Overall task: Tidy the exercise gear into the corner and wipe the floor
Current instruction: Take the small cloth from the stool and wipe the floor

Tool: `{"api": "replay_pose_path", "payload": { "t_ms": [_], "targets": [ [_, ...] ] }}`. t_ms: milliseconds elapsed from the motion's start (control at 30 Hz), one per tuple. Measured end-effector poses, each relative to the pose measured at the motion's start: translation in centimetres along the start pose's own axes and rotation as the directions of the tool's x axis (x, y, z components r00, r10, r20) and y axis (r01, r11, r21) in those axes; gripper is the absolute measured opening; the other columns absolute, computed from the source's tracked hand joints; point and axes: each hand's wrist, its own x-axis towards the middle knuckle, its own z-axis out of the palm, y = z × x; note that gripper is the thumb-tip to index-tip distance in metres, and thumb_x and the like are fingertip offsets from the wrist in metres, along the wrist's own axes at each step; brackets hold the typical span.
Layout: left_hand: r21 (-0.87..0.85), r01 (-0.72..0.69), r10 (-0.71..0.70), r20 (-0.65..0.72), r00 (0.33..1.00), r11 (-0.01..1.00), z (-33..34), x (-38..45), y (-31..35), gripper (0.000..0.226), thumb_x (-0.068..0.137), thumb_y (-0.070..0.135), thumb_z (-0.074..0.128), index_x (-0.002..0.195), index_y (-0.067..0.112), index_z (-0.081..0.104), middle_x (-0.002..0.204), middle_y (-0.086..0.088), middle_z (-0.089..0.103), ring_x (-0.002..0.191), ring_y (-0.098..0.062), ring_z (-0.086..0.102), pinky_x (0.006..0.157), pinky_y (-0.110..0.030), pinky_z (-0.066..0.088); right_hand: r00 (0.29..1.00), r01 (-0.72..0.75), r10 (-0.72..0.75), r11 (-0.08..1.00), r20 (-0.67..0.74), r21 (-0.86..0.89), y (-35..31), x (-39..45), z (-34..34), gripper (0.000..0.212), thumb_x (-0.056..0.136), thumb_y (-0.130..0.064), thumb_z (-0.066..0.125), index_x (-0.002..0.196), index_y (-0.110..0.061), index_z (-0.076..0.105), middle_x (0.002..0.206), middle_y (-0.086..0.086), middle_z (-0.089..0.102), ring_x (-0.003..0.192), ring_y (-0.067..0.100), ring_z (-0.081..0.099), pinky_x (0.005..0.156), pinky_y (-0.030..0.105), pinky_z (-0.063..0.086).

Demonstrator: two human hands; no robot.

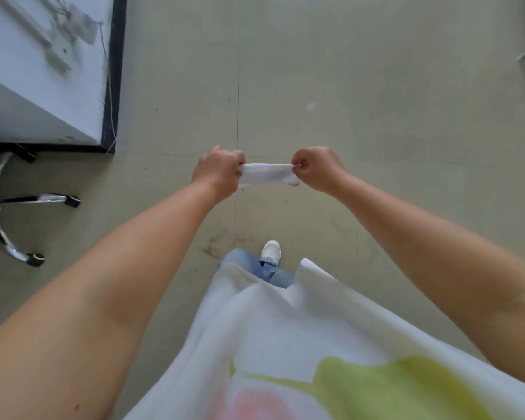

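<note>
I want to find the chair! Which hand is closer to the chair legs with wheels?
Left. The left hand grips the white cloth on the side toward the chair base; the right hand pinches the cloth's other end, farther away.

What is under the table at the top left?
Under the table, a chair base shows: chrome legs with black castors, on the floor. The tabletop covers its far side, and any seat is out of view.
</note>
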Motion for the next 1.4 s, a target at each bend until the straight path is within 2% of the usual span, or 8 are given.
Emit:
{"api": "replay_pose_path", "payload": {
  "t_ms": [200,333,467,767,1000,1133,1267,1400],
  "targets": [
    [-0.051,0.038,-0.041,-0.06,0.997,0.998,-6.1,12.9,-2.0,0.028,0.095,0.01,0.041,0.116,0.008,0.059,0.117,-0.016,0.062,0.113,-0.032,0.048,0.085,-0.035,0.041,0.998,0.063,-0.063,0.997,0.0,-0.05,-2.7,13.8,-7.3,0.029,0.09,-0.007,0.045,0.111,-0.006,0.066,0.116,0.015,0.065,0.109,0.029,0.057,0.084,0.028,0.045],
    [0.037,0.048,-0.044,-0.102,0.994,0.998,-11.1,23.1,-3.5,0.026,0.093,0.005,0.042,0.114,0.007,0.058,0.116,-0.014,0.062,0.112,-0.031,0.048,0.085,-0.035,0.04,0.997,0.073,-0.074,0.989,-0.006,-0.129,-4.7,24.8,-11.6,0.031,0.09,-0.008,0.043,0.112,-0.009,0.065,0.118,0.016,0.063,0.108,0.03,0.057,0.083,0.028,0.045],
    [0.143,0.022,-0.011,-0.074,0.997,0.99,-16.3,32.7,-4.3,0.027,0.09,0.001,0.046,0.114,0.006,0.057,0.116,-0.014,0.062,0.115,-0.031,0.049,0.089,-0.035,0.04,0.998,0.066,-0.065,0.974,0.012,-0.219,-6.8,34.2,-15.9,0.03,0.09,-0.008,0.043,0.11,-0.01,0.065,0.115,0.015,0.062,0.108,0.03,0.056,0.081,0.027,0.043],
    [0.199,0.026,-0.023,-0.016,1.0,0.98,-27.0,51.9,-3.6,0.028,0.089,0.002,0.047,0.115,0.006,0.055,0.118,-0.013,0.061,0.116,-0.032,0.048,0.09,-0.035,0.039,0.997,0.075,-0.068,0.971,0.036,-0.227,-8.4,52.6,-27.3,0.03,0.089,-0.005,0.041,0.109,-0.005,0.063,0.115,0.016,0.062,0.108,0.031,0.054,0.08,0.027,0.039],
    [0.096,0.223,-0.225,0.018,0.974,0.97,-31.5,65.6,-2.2,0.026,0.091,0.004,0.045,0.115,0.007,0.055,0.117,-0.012,0.062,0.113,-0.031,0.05,0.088,-0.035,0.04,0.956,0.264,-0.21,0.922,0.207,-0.284,-7.8,68.9,-35.2,0.028,0.088,-0.003,0.041,0.107,-0.003,0.061,0.113,0.015,0.061,0.108,0.03,0.052,0.075,0.025,0.032],
    [0.018,0.319,-0.319,0.022,0.948,0.948,-33.9,71.5,-1.8,0.026,0.092,0.005,0.044,0.115,0.006,0.056,0.118,-0.013,0.061,0.114,-0.033,0.05,0.087,-0.037,0.041,0.919,0.368,-0.286,0.871,0.272,-0.325,-9.0,76.7,-39.5,0.027,0.089,-0.005,0.042,0.109,-0.004,0.061,0.116,0.014,0.059,0.11,0.031,0.052,0.075,0.028,0.037],
    [-0.027,0.376,-0.375,0.04,0.926,0.926,-35.4,76.3,-3.2,0.027,0.092,0.004,0.045,0.117,0.005,0.055,0.119,-0.014,0.06,0.115,-0.032,0.05,0.089,-0.035,0.041,0.86,0.482,-0.356,0.802,0.365,-0.352,-11.7,83.5,-41.1,0.028,0.089,-0.003,0.041,0.109,-0.003,0.06,0.117,0.015,0.058,0.109,0.031,0.053,0.07,0.025,0.031],
    [-0.137,0.45,-0.448,0.05,0.893,0.882,-35.1,80.3,-6.5,0.027,0.092,0.002,0.042,0.116,0.004,0.056,0.117,-0.014,0.061,0.114,-0.031,0.049,0.089,-0.035,0.041,0.803,0.567,-0.381,0.726,0.459,-0.389,-14.9,89.5,-40.5,0.026,0.09,-0.003,0.042,0.108,-0.002,0.06,0.115,0.014,0.059,0.096,0.029,0.054,0.067,0.025,0.033]
  ]
}}
